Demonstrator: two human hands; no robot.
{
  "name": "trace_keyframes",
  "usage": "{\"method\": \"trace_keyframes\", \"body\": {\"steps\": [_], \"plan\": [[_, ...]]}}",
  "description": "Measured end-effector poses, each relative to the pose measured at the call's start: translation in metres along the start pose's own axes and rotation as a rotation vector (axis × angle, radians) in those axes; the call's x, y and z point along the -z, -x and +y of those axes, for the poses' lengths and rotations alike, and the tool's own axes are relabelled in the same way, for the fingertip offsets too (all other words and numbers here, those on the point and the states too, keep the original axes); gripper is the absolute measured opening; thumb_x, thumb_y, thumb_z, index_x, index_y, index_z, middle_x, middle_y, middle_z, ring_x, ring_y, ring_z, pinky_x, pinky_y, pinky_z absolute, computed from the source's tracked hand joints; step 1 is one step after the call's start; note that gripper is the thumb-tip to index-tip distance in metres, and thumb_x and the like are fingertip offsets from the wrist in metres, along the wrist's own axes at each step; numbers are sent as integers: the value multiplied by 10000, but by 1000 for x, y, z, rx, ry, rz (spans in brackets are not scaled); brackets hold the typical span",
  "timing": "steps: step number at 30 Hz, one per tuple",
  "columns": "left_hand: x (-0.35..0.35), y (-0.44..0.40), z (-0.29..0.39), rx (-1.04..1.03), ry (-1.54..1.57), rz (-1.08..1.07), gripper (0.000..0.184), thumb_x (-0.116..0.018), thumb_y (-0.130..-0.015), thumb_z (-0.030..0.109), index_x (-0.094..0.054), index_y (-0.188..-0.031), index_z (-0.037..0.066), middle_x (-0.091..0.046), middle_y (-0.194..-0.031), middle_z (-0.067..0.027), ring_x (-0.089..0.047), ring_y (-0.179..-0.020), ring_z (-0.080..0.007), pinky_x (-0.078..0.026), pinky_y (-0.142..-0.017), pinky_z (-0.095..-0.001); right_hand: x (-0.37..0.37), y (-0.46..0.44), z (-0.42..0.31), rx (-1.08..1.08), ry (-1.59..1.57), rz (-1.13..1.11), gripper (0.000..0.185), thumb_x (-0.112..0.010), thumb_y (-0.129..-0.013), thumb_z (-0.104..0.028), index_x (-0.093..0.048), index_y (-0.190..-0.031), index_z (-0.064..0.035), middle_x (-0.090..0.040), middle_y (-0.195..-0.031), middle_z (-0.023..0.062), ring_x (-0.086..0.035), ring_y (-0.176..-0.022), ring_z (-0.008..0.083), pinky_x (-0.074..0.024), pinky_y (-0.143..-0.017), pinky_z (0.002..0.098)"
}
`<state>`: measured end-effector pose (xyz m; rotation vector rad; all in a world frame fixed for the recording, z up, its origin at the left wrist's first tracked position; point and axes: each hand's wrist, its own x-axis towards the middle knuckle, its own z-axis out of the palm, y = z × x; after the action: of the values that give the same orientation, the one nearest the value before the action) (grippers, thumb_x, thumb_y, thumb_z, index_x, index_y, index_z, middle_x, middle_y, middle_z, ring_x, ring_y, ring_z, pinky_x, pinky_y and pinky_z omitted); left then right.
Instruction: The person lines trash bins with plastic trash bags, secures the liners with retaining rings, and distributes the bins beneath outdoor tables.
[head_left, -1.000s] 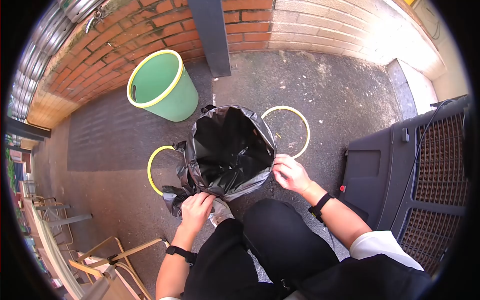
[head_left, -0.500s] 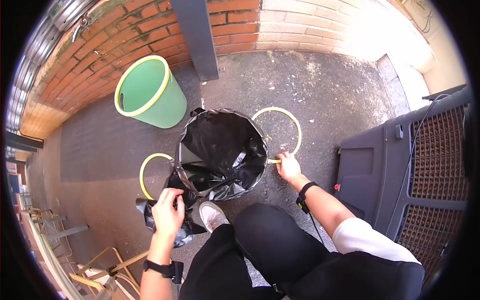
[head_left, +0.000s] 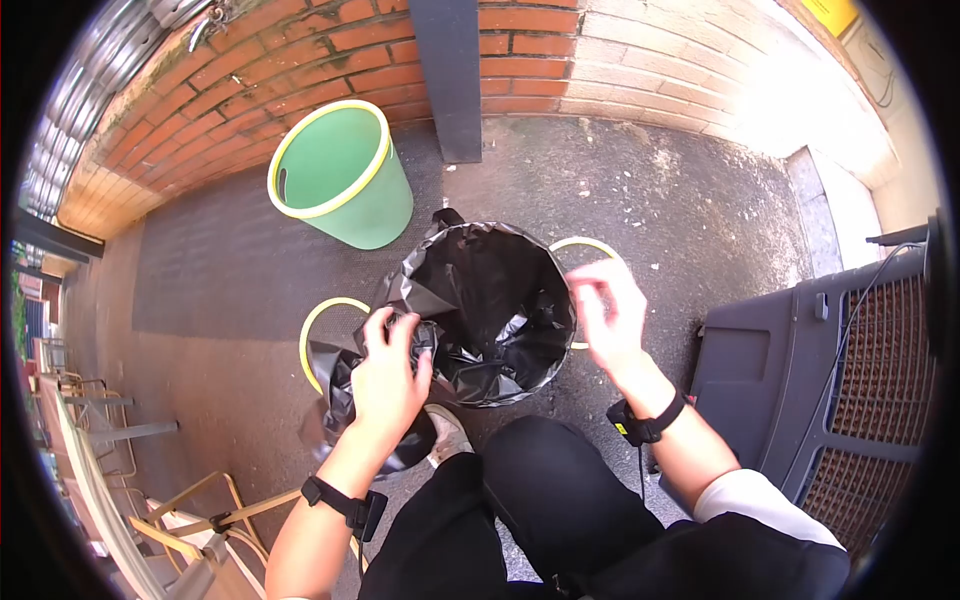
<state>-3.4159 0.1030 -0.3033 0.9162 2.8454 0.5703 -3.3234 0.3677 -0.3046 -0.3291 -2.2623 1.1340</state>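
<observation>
A black bin bag (head_left: 480,300) stands upright before my knees, its mouth spread in a round shape; whatever holds it round is covered by the plastic. At its left rim my left hand (head_left: 388,375) has its fingers curled round gathered plastic. Loose bag folds hang below that wrist. Slightly blurred, my right hand (head_left: 612,315) is beside the right rim, thumb and fingers apart, with nothing visible in them. Behind it lies a yellow ring (head_left: 585,241) on the ground, partly hidden. Another yellow ring (head_left: 306,335) shows left of the bag, partly covered by it.
A green bin (head_left: 345,190) with a yellow rim stands beyond the bag, near the brick wall (head_left: 250,100) and a grey post (head_left: 447,80). To the right is a large grey slatted unit (head_left: 770,370). Folding wooden-framed furniture (head_left: 215,520) sits at the lower left.
My right hand has let go of the yellow ring and risen to the bag's right rim. My left hand has moved up and right onto the bag's left rim. The view has shifted.
</observation>
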Motion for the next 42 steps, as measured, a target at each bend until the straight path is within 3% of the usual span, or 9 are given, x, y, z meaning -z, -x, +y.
{"method": "trace_keyframes", "body": {"steps": [4, 13, 16, 23, 27, 31, 35, 38, 42], "plan": [[-11, -4, -23, 520, 260, -136, 561, -680, -829, 301, -474, -1266, 17, -653, -1023, -207, -660, -957, -386, -511, -838, -476, -59, -16, -30, 187, 413, -768, 208, -628, -842, -169, -669, -1014, -60, -649, -881, 134, -667, -859, 271, -535, -748, 366], [-12, 13, -14, 590, 116, -440, 527, -663, -765, 283, -547, -1170, -34, -658, -1067, -289, -629, -1048, -427, -489, -917, -503, -184, 28, 25, -71, 999, -1733, 557, -603, -876, -304, -498, -1410, -184, -407, -1476, 104, -357, -1380, 342, -256, -1078, 696], [-11, 13, -18, 628, 233, -456, 623, -631, -770, 313, -505, -1262, -48, -628, -1124, -326, -595, -1102, -455, -466, -961, -500, -211, 57, 83, -258, 890, -1713, 771, -622, -836, -504, -336, -1510, -265, -248, -1583, 84, -229, -1457, 332, -137, -1116, 701], [-32, 11, -21, 598, 288, -470, 739, -572, -826, 374, -411, -1388, -78, -583, -1200, -352, -561, -1163, -459, -430, -1021, -471, -196, 30, 68, -122, 988, -1629, 705, -621, -836, -474, -437, -1465, -215, -351, -1556, 70, -302, -1435, 342, -165, -1102, 710], [-40, 5, -39, 622, 376, -469, 696, -563, -841, 371, -441, -1366, -70, -583, -1199, -355, -558, -1171, -457, -425, -1026, -467, -161, -7, 1, -131, 898, -1693, 515, -590, -902, -466, -647, -1255, -96, -629, -1295, 118, -584, -1212, 337, -460, -1004, 510], [-26, -1, -36, 638, 345, -433, 667, -595, -846, 355, -412, -1383, 3, -588, -1239, -300, -571, -1152, -454, -436, -1001, -485, -83, -28, -15, 213, 508, -994, 321, -640, -827, -330, -702, -955, -42, -702, -913, 156, -670, -956, 341, -530, -851, 451], [-27, 2, -25, 403, 169, -128, 722, -655, -842, 283, -325, -1439, 46, -573, -1242, -251, -631, -1011, -434, -498, -884, -491, -34, -34, 10, 293, 411, -383, 492, -660, -826, -160, -524, -1274, -9, -551, -1261, 227, -531, -1199, 380, -435, -1020, 428], [-17, -4, -22, 156, 39, 4, 773, -688, -827, 202, -283, -1475, 87, -583, -1226, -220, -657, -921, -411, -535, -768, -483, -30, -16, 74, -116, 233, -524, 613, -586, -948, -239, -331, -1459, -18, -486, -1377, 238, -530, -1217, 349, -407, -1060, 419], [-20, -14, -32, 146, 137, -131, 848, -669, -826, 175, -193, -1520, 65, -584, -1262, -246, -663, -899, -423, -537, -778, -487, -26, -13, 79, -694, -382, -569, 487, -445, -1034, -355, -419, -1444, -95, -621, -1216, 110, -587, -1099, 197, -443, -981, 354]]}}
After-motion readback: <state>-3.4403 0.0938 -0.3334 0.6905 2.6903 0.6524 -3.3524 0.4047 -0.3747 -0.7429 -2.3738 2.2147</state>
